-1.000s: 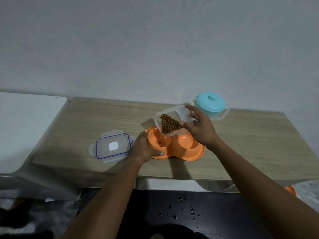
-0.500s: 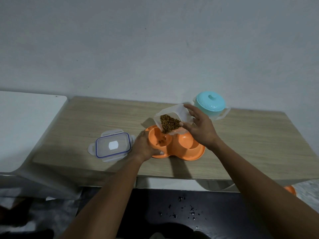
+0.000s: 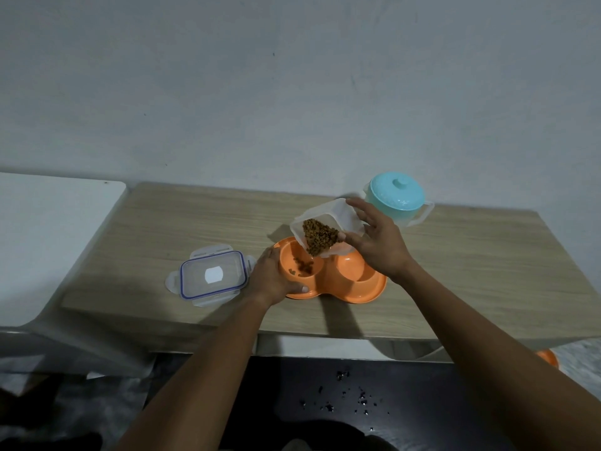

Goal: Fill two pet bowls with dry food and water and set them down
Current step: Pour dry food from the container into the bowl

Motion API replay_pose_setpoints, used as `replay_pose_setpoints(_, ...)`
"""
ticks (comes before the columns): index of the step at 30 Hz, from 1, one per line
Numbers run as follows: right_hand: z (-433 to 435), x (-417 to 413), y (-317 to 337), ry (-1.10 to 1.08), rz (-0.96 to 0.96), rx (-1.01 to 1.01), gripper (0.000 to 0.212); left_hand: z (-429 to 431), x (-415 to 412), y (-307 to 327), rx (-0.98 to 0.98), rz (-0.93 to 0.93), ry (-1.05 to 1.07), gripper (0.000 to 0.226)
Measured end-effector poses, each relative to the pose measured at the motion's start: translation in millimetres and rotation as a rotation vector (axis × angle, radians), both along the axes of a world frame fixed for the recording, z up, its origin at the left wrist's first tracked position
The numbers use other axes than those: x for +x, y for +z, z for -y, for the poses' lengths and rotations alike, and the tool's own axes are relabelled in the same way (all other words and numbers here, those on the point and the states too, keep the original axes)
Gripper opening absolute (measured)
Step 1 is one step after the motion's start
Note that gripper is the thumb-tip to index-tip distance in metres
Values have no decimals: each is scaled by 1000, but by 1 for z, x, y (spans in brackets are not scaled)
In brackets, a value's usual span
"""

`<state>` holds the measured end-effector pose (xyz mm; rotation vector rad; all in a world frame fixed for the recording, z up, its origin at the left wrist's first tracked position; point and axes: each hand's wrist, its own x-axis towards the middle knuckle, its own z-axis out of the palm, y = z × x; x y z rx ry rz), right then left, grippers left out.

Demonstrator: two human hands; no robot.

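Centre frame, on the pale wood-grain tabletop [image 3: 455, 255], the left hand [image 3: 271, 278] grips the glossy orange double-well plastic pet bowl [image 3: 351, 284]; the right hand [image 3: 377, 245] clasps the tilted translucent rectangular tub [image 3: 325, 219], with brown pebbly kibble [image 3: 318, 237] tumbling into the left well.

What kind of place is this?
Likely a home, perhaps a utility or kitchen corner: a wood-grain shelf against a plain painted wall, holding an orange double pet bowl and a teal lidded pot.
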<state>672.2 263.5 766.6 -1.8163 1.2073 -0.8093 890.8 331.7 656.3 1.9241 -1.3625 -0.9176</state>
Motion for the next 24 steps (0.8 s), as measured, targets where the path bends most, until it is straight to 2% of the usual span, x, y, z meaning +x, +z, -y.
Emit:
replay_pose_setpoints(8, 1, 1, -3, 0, 32, 16, 68, -1, -1, 1, -22, 2, -2, 108)
replay_pose_setpoints(13, 5, 2, -4, -16, 75, 34, 66, -1, -1, 2, -29, 7, -3, 111)
replay_pose_setpoints(17, 6, 1, -7, -35, 172, 132, 61, -1, -2, 3, -36, 11, -2, 108)
replay_pose_setpoints(24, 11, -5, -10, -201, 349, 343, 61, 0, -2, 4, -39, 6, -1, 108)
